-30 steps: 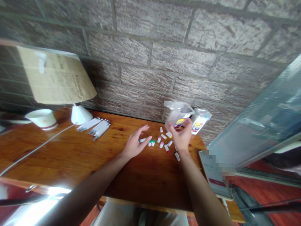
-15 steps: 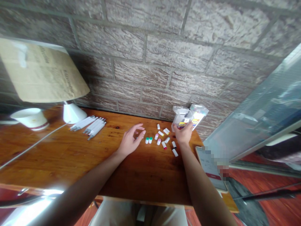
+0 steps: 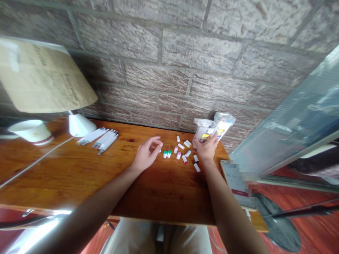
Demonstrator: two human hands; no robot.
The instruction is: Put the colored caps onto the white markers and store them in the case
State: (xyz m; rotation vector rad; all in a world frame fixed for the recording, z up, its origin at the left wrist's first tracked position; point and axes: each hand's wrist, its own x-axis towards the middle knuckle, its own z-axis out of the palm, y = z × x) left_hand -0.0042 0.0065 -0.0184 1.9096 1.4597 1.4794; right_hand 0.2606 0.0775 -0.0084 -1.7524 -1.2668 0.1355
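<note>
My right hand (image 3: 207, 148) grips a clear plastic box (image 3: 199, 131) with a yellow label, its fingers wrapped round the side. Touching or close beside it stands a second clear box (image 3: 225, 121). My left hand (image 3: 146, 152) hovers over the table with curled fingers and a gap between thumb and fingers; nothing shows in it. A small white piece peeks out by its thumb. Nearest to it are two green-ended marker caps (image 3: 167, 154). Several more caps lie scattered between my hands, among them pink ones (image 3: 178, 155), a red-ended one (image 3: 184, 159) and black-ended ones (image 3: 196, 159).
Several white markers (image 3: 106, 141) lie in a bunch at the left, by a lamp (image 3: 81, 125) with a paper shade. A white cup (image 3: 31, 131) and a cable (image 3: 39, 162) are further left. A phone or tablet (image 3: 237, 183) lies along the table's right edge. A stone wall (image 3: 143, 77) borders the back.
My left thumb and fingers have drawn slightly closer together. My right hand stays on the clear box, whose front shows a little more. The view has shifted slightly; the caps lie as before.
</note>
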